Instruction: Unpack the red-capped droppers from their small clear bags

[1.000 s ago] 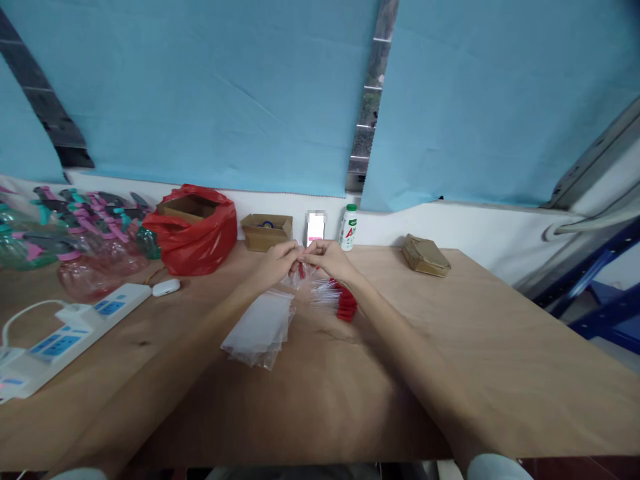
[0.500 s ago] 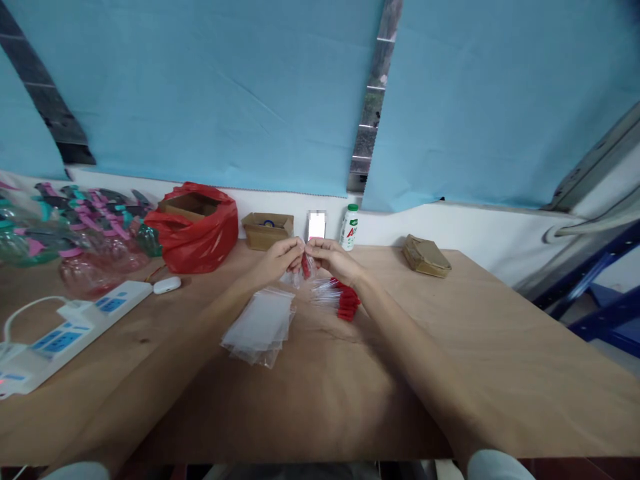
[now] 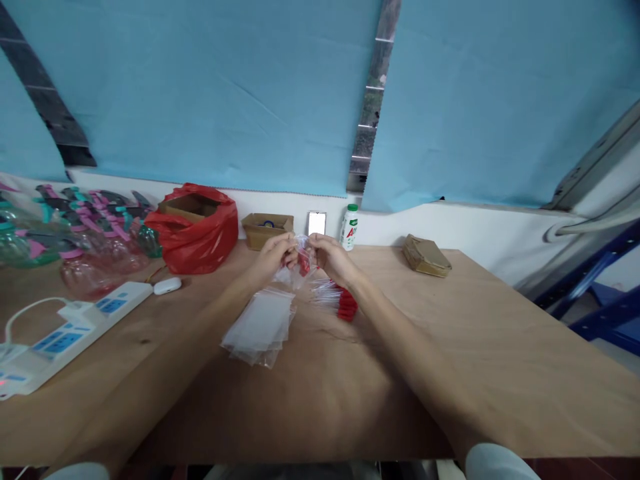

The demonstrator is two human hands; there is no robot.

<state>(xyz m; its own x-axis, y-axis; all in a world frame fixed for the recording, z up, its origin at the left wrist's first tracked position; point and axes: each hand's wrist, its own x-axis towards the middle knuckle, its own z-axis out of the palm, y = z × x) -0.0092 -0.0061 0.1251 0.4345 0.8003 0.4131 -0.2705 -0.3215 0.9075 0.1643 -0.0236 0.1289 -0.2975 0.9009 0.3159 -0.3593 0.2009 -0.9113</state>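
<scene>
Between my two hands is a small clear zip bag [image 3: 303, 248] with something red inside. My left hand [image 3: 278, 255] pinches one upper corner of the bag, and my right hand [image 3: 330, 256] pinches the opposite one. Below my left hand a fanned stack of flat clear zip bags [image 3: 261, 325] lies on the table. Next to my right wrist sits a pile of thin clear sticks with red ends [image 3: 347, 304]; my forearm partly covers it. More clear plastic [image 3: 290, 276] shows under the held bag, its shape hard to make out.
On the wooden table [image 3: 480, 360], a phone [image 3: 317, 223], a white bottle [image 3: 349, 228] and a small cardboard box [image 3: 267, 230] stand at the back. Leftward are a red plastic bag [image 3: 200, 233], several spray bottles [image 3: 90, 253], a power strip [image 3: 75, 333] and a white case [image 3: 167, 285]. A brown package [image 3: 427, 255] lies right.
My hands have moved slightly apart, and the bag between them is spread wider. The red contents show more plainly. The things on the table look the same.
</scene>
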